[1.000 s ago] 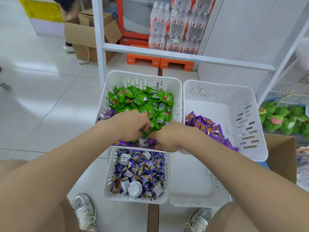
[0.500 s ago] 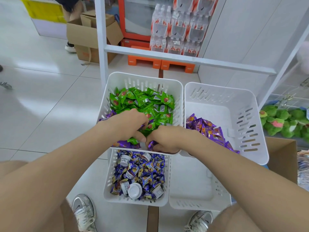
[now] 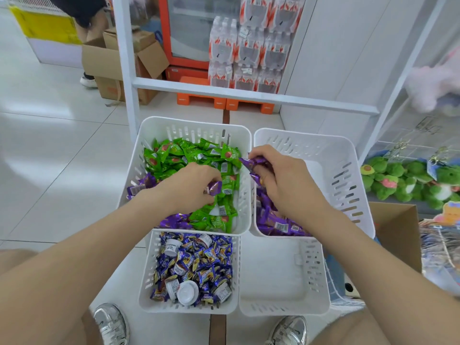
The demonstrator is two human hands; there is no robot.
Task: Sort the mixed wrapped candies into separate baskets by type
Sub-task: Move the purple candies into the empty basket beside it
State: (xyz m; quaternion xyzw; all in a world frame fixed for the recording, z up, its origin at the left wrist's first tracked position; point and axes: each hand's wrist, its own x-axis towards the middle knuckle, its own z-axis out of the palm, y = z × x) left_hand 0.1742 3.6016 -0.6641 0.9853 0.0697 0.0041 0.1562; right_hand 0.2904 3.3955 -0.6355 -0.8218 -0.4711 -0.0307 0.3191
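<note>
Head view shows a glossy white tile floor (image 3: 49, 158) with four slotted rectangular plastic baskets (image 3: 194, 123). Left hand (image 3: 189, 188) pinches one crinkly purple candy (image 3: 215, 187) over the green candies (image 3: 189, 153); right hand (image 3: 283, 183) grips purple candies (image 3: 256, 161) above the right basket (image 3: 323, 145).

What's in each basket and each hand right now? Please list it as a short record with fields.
left hand: pinches a purple candy over the far left basket
right hand: grips purple candies over the far right basket
far left basket: green candies with purple strays
far right basket: purple pile
near left basket: blue candies and white cups
near right basket: no candy visible
</note>
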